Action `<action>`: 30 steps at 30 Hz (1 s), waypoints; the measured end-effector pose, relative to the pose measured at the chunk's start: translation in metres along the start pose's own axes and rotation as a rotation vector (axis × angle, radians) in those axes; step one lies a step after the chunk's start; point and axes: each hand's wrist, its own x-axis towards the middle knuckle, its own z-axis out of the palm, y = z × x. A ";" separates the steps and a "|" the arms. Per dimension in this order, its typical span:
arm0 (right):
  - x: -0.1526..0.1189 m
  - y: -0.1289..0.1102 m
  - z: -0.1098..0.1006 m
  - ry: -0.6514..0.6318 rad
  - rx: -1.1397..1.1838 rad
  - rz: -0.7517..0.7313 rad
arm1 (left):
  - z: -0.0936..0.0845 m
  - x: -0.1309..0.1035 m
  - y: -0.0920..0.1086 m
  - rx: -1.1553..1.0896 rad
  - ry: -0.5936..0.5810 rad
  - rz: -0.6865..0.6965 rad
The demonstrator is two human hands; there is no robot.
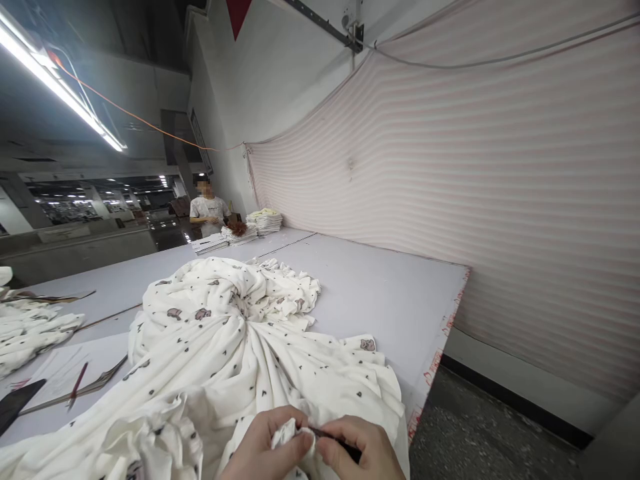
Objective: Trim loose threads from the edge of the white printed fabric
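Note:
A big heap of white fabric (280, 353), printed with small dark marks and purplish animal figures, lies gathered and twisted across the table (360, 287). At the near edge my left hand (270, 443) is closed, pinching a bunched bit of this fabric between thumb and fingers. Close beside it, almost touching, my right hand (367, 443) is closed around a slim dark tool (352, 451), possibly thread snips. The tool's tip points at the pinched fabric; most of it is hidden by my fingers.
Folded stacks of cloth (265, 221) stand at the table's far end, near a person (207, 210). More printed fabric (35, 333), a pen (77, 385), papers (60, 363) and a dark flat object (20, 403) lie left. A striped cloth (450, 167) hangs along the wall.

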 end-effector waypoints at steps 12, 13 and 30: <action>-0.027 0.038 -0.018 0.304 0.199 0.159 | -0.065 0.021 -0.010 -0.686 0.328 0.034; -0.031 0.040 -0.018 0.301 0.161 0.169 | -0.075 0.023 -0.011 -0.801 0.321 0.076; -0.040 0.051 -0.004 0.613 0.346 0.118 | 0.054 0.028 0.023 0.232 -0.198 0.334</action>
